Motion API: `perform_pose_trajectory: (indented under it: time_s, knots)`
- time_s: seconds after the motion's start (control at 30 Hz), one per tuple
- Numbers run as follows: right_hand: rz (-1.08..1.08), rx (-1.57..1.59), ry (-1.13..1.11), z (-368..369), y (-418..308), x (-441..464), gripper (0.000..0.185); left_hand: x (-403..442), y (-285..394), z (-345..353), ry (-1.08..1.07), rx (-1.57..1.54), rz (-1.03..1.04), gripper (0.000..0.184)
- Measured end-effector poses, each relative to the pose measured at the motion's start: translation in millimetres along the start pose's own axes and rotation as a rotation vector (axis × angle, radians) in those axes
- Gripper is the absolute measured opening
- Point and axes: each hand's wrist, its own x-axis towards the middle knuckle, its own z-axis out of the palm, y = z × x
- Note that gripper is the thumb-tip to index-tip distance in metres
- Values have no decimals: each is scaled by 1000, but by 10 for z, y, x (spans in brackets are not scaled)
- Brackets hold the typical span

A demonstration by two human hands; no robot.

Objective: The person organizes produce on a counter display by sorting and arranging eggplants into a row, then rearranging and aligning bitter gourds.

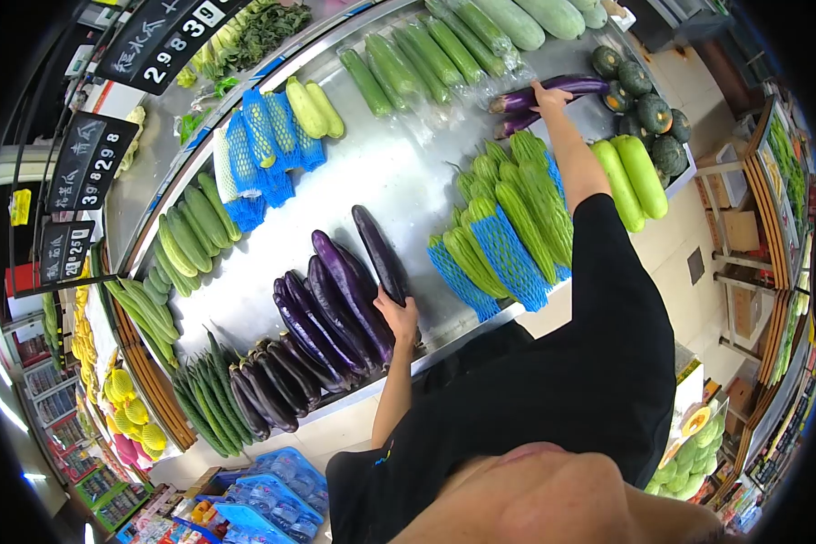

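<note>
A dark eggplant [374, 240] lies at the end of a row on the metal bench [308, 208], its near end held in the left grip [397, 319]. The right grip [550, 98] wraps a long eggplant [585, 84] across the bench. The step seems to be handling both; smooth, glossy skin calls for firm fingers. Ridged luffas [521, 204] in blue mesh [528, 267] and round pumpkins [655, 114] lie nearby.

Brightly lit, white glare reflected by the silver metal counter [335, 181], highlights caught on long purple eggplants [354, 295], edges bent by fisheye distortion, corners blackened
</note>
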Motion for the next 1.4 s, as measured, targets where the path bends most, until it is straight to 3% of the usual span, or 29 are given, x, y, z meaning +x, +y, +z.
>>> perform_pose_trajectory:
  time_s: [0.07, 0.17, 0.27, 0.33, 0.4, 0.5, 0.53, 0.57, 0.6, 0.67, 0.77, 0.83, 0.93, 1.0, 1.1, 1.27, 1.4]
  knots:
    - [-45, -84, 10, -7, 33, -80, 120, 19, 7, -120, -21, -111, -2, 72]
    - [-58, -116, 10, -26, -16, -184, 110, 16, 35, -254, -120, -515, -213, 64]
    - [-164, -246, 127, 57, -107, -298, 91, -8, 701, -589, -187, -736, -206, 59]
    - [-387, 145, -317, 91, 10, -586, 75, 11, 966, -661, -191, -723, -110, 61]
    - [-358, 197, -822, -562, -167, -2210, 55, 94, 1074, -623, -239, -681, 29, 63]
    - [-299, 33, -1404, -1094, 298, -3436, 68, 151, 1712, -766, -220, -432, 349, 70]
    - [-193, -84, -1430, -1205, 425, -3745, 71, 162, 1812, -774, -258, -449, 384, 73]
    - [-165, 49, -1513, -1332, 539, -4016, 74, 174, 1942, -818, -282, -470, 458, 73]
    - [-208, 105, -1383, -1332, 725, -4082, 68, 186, 2049, -880, -304, -489, 531, 72]
    - [-96, 35, -1287, -1430, 514, -3984, 48, 279, 2066, -1079, -409, -508, 563, 70]
    - [-158, 252, -1056, -1427, 241, -3399, 39, 518, 1601, -1265, -46, -304, 485, 57]
    - [-164, 395, -865, -1352, 24, -2750, 43, 663, 976, -1277, 229, 90, 409, 65]
    - [-218, 247, -499, -1074, -167, -1653, 49, 565, -334, -1050, 153, 466, -111, 99]
    - [-242, 225, -369, -841, -193, -1101, 55, 408, -402, -1085, 103, 278, -278, 105]
    - [-182, 159, -230, -435, -113, -65, 58, 276, -412, -969, 209, 216, -216, 103]
    - [-154, -15, -36, 158, 295, 606, 76, 222, -373, -960, 366, 118, -113, 92]
    - [-134, -174, -189, 116, 288, 439, 82, 206, -713, -998, 426, -92, -300, 77]
